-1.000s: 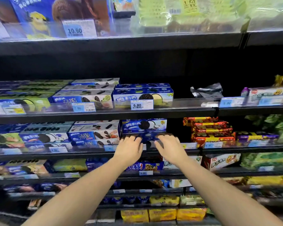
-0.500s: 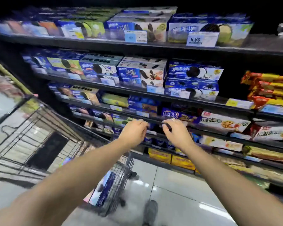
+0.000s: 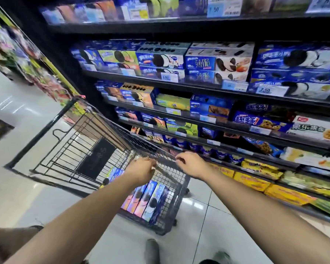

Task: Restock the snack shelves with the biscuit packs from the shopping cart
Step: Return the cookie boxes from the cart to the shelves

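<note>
A black wire shopping cart (image 3: 69, 141) stands on the floor to the left of the snack shelves (image 3: 208, 90). Several biscuit packs (image 3: 147, 199) stand on edge in its near corner, blue, pink and orange. My left hand (image 3: 141, 169) hovers over the cart's near rim with its fingers loosely curled and nothing in them. My right hand (image 3: 191, 162) hangs beside it, a little to the right, also loosely curled and holding nothing. Blue cookie boxes (image 3: 293, 80) fill the shelf rows at chest height.
Lower shelves carry yellow packs (image 3: 255, 176) and other snack bags. A second shelf unit (image 3: 27, 60) runs along the aisle at the far left. The glossy tiled floor (image 3: 17, 197) spreads around the cart. My shoes (image 3: 151, 250) show at the bottom edge.
Both hands have come down and away from the blue boxes on the shelf and now hang over the cart. My view has swung down and left, bringing the cart into sight.
</note>
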Demonstrator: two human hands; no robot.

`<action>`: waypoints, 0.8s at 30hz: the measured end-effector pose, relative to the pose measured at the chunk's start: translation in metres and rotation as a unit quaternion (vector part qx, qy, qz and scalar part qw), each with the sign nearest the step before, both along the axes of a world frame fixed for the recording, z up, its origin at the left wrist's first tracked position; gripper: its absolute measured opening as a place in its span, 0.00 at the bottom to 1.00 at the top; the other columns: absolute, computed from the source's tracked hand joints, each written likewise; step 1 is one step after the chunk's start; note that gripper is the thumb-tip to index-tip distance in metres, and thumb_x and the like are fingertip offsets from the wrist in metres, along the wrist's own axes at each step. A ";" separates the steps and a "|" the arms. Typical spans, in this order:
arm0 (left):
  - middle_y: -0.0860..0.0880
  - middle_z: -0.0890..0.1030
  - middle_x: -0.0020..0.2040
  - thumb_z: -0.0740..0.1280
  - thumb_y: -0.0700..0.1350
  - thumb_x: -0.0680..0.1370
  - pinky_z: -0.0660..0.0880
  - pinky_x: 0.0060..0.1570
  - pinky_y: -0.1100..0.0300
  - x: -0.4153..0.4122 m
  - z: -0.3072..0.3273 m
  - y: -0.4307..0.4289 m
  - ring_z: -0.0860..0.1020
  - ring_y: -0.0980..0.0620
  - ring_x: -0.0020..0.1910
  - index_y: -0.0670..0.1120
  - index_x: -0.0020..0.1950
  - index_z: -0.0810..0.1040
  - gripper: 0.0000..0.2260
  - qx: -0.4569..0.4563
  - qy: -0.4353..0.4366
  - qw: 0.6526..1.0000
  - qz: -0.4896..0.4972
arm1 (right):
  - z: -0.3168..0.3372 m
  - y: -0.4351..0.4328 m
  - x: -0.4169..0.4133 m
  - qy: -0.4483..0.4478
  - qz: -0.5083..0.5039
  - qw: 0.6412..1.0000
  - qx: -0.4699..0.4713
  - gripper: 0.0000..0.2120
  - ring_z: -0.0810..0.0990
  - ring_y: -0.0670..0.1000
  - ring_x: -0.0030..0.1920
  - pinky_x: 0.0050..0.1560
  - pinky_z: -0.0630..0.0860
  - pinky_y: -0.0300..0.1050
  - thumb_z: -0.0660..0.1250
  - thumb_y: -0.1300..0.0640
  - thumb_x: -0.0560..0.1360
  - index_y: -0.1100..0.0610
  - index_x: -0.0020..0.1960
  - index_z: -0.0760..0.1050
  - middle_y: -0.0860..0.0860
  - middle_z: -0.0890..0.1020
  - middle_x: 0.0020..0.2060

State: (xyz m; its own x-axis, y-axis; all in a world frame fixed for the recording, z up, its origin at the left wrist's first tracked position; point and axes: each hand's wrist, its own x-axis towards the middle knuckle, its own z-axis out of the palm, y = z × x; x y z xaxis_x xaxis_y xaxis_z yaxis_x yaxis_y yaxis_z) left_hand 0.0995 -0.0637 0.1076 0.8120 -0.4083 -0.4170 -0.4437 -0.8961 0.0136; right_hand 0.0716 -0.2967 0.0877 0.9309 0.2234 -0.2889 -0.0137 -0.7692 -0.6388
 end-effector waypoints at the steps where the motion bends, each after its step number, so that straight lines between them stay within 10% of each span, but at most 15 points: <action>1: 0.47 0.77 0.64 0.60 0.50 0.81 0.71 0.61 0.47 0.002 -0.011 0.011 0.76 0.43 0.63 0.52 0.67 0.73 0.14 0.004 0.015 1.000 0.000 | -0.009 0.015 0.001 0.014 -0.002 1.000 0.003 0.16 0.78 0.58 0.61 0.62 0.74 0.53 0.60 0.50 0.82 0.55 0.64 0.78 0.56 0.81 0.60; 5: 0.46 0.75 0.67 0.61 0.50 0.81 0.69 0.65 0.47 0.015 -0.059 0.054 0.73 0.42 0.66 0.51 0.69 0.72 0.16 0.028 0.074 0.997 -0.025 | -0.053 0.071 -0.001 0.085 -0.033 0.996 -0.001 0.13 0.78 0.56 0.62 0.67 0.70 0.56 0.59 0.49 0.83 0.52 0.61 0.78 0.53 0.82 0.60; 13: 0.47 0.69 0.74 0.61 0.53 0.81 0.67 0.70 0.49 0.056 -0.154 0.143 0.68 0.44 0.73 0.53 0.74 0.69 0.21 0.041 0.159 0.982 -0.095 | -0.148 0.174 -0.033 0.269 -0.259 0.922 0.103 0.20 0.73 0.45 0.37 0.37 0.69 0.34 0.62 0.52 0.83 0.58 0.72 0.71 0.56 0.82 0.52; 18: 0.47 0.67 0.75 0.60 0.54 0.81 0.68 0.70 0.47 0.055 -0.228 0.167 0.68 0.43 0.73 0.55 0.76 0.65 0.23 0.061 0.183 0.972 -0.134 | -0.212 0.213 -0.055 0.328 -0.294 0.894 0.078 0.23 0.78 0.49 0.53 0.59 0.72 0.40 0.58 0.46 0.84 0.60 0.72 0.70 0.56 0.80 0.63; 21: 0.47 0.57 0.81 0.62 0.57 0.80 0.60 0.74 0.45 0.050 -0.273 0.174 0.59 0.42 0.78 0.59 0.80 0.57 0.29 0.063 0.196 0.968 -0.143 | -0.254 0.226 -0.067 0.344 -0.342 0.867 0.113 0.23 0.80 0.49 0.44 0.39 0.72 0.38 0.60 0.46 0.83 0.60 0.71 0.71 0.53 0.82 0.53; 24: 0.49 0.41 0.83 0.63 0.61 0.79 0.51 0.77 0.41 0.049 -0.320 0.178 0.43 0.43 0.81 0.62 0.81 0.45 0.36 0.072 0.216 0.960 -0.162 | -0.300 0.231 -0.066 0.358 -0.410 0.823 0.159 0.27 0.82 0.48 0.47 0.35 0.70 0.32 0.67 0.44 0.79 0.54 0.74 0.68 0.54 0.78 0.67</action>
